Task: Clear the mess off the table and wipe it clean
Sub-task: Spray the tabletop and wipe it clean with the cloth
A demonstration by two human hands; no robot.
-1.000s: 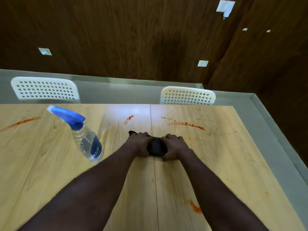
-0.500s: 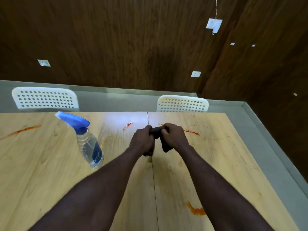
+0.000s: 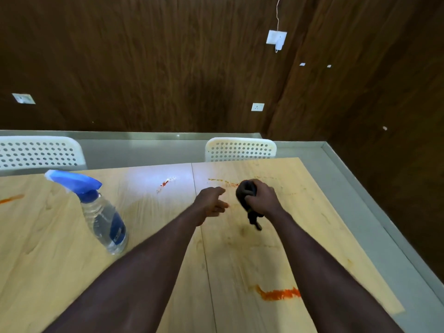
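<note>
Right hand: the right hand [image 3: 263, 200] is curled tight round a dark cloth [image 3: 245, 191], which is bunched into a wad that bulges out past the knuckles on the far side.
Cloth tail: a twisted end hangs out of the near side of the fist towards the table top (I cannot tell whether it touches the wood).
Left hand: the left hand [image 3: 210, 204] is just left of the cloth, apart from it, with its fingers loose and partly spread, holding nothing; whether it rests on the wood I cannot tell.
Table: a pale wooden table [image 3: 60, 248] with a seam running near to far, which passes under the left forearm.
Far streak: a thin orange-red streak [image 3: 223, 181] lies just beyond the two hands, running up to the cloth.
Far smear: a small red smear [image 3: 165, 183] sits left of the seam, near the far edge.
Near stain: a thick orange stain [image 3: 278, 293] lies close by, beside the right forearm.
Left stain: an orange mark [image 3: 12, 199] at the left edge of the view.
Spray bottle: a clear spray bottle [image 3: 103, 217] with a blue trigger head stands on the table left of the left arm, well apart from the cloth.
Chairs: two white perforated chair backs, left chair [image 3: 40, 152] and right chair [image 3: 241, 149], stand at the far side of the table.
</note>
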